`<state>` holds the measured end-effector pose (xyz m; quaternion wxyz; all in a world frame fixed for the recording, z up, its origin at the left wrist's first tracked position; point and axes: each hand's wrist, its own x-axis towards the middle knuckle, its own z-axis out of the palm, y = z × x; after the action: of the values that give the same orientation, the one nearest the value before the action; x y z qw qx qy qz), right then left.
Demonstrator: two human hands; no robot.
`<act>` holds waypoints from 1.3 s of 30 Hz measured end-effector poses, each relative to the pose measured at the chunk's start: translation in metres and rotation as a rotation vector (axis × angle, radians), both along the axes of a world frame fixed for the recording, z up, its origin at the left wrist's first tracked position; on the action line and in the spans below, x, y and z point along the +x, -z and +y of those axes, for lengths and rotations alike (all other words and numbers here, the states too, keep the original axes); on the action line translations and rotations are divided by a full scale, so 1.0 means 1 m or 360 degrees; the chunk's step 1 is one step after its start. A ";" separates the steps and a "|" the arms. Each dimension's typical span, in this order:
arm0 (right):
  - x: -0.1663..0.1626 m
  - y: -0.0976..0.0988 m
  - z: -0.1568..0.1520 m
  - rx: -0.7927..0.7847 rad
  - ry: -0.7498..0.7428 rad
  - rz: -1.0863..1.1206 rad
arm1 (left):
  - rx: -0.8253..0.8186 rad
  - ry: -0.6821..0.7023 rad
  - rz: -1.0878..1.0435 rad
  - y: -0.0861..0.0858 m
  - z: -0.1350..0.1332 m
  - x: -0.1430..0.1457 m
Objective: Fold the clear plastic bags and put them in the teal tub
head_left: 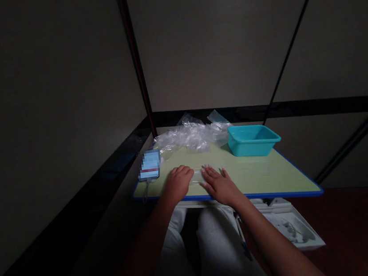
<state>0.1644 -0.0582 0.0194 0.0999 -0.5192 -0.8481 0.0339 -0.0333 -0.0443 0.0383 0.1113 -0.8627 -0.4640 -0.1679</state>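
Observation:
A small clear plastic bag point(196, 176) lies flat on the pale green tabletop point(258, 174), close to the front edge. At its left end, my left hand point(179, 182) has its fingers closed together, with the thumb side at the plastic. My right hand point(219, 184) rests palm down at the bag's right end, fingers stretched out and somewhat apart. Parts of the bag are covered by both hands. Behind them, a loose heap of clear plastic bags point(193, 134) spreads along the back of the table.
A turquoise plastic basin point(253, 143) stands at the back right of the table. On the left edge lies a phone point(150, 165) with a lit screen and a cord. Below the table on the right is a white open tray point(304, 226) with things inside. Walls enclose the back and left.

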 end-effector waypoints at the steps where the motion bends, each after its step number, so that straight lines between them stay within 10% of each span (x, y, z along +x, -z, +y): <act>1: 0.000 0.000 0.000 0.0001 -0.0003 -0.0011 | -0.0013 0.0028 -0.0009 -0.001 -0.001 -0.002; 12: 0.001 0.000 0.000 -0.0026 -0.0057 -0.0077 | -0.0113 0.0124 -0.0378 -0.014 -0.033 0.017; 22: 0.002 0.006 0.006 -0.0083 -0.0077 -0.0055 | -0.0511 -0.0016 -0.0349 0.014 -0.006 0.057; 39: 0.011 0.011 0.009 -0.0095 0.0010 -0.0007 | -0.0423 -0.0294 -0.0091 0.034 -0.004 0.056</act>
<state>0.1749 -0.0488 0.0081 0.0825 -0.5246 -0.8454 0.0576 0.0228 -0.0487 0.0041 -0.0022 -0.8184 -0.5623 -0.1186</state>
